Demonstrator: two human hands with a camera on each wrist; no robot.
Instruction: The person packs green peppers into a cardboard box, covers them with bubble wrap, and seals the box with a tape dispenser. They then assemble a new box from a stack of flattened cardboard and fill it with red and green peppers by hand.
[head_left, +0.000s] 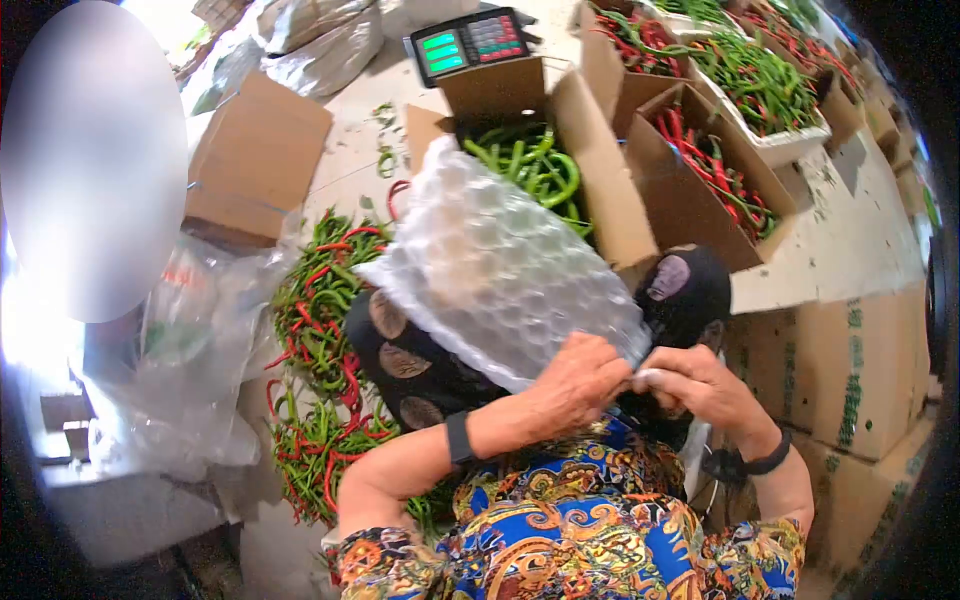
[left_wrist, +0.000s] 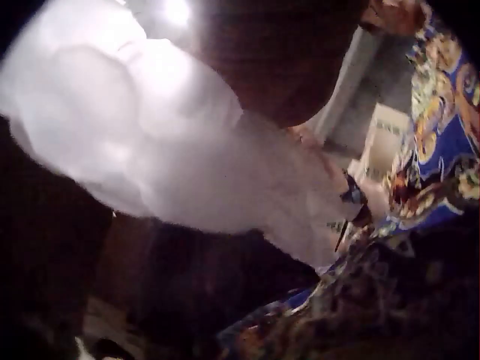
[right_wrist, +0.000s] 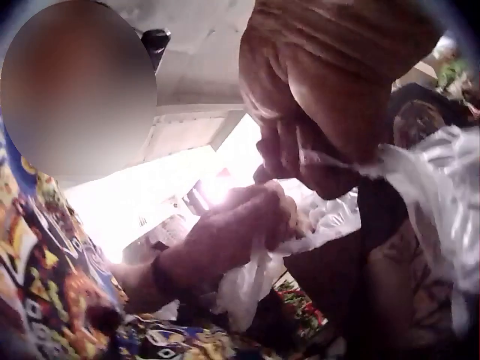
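Observation:
A sheet of translucent bubble wrap (head_left: 500, 270) lies slanting over the person's lap, its far corner overlapping an open box of green peppers (head_left: 530, 165). At its near right corner, the left hand (head_left: 580, 385) grips the plastic with curled fingers. Close beside it, the right hand (head_left: 700, 385) pinches the same corner between thumb and fingers. From the right wrist view, thin gathered plastic (right_wrist: 435, 180) runs out from the right hand's (right_wrist: 322, 105) fingers, and the left hand (right_wrist: 236, 225) holds plastic below. White plastic (left_wrist: 187, 150) fills much of the left wrist view.
Loose red and green peppers (head_left: 325, 300) are heaped on the floor at the left. A digital scale (head_left: 470, 45) stands behind the pepper box. Boxes of red peppers (head_left: 710, 170) and a white foam box (head_left: 790, 145) stand at right, above stacked cartons (head_left: 830, 370).

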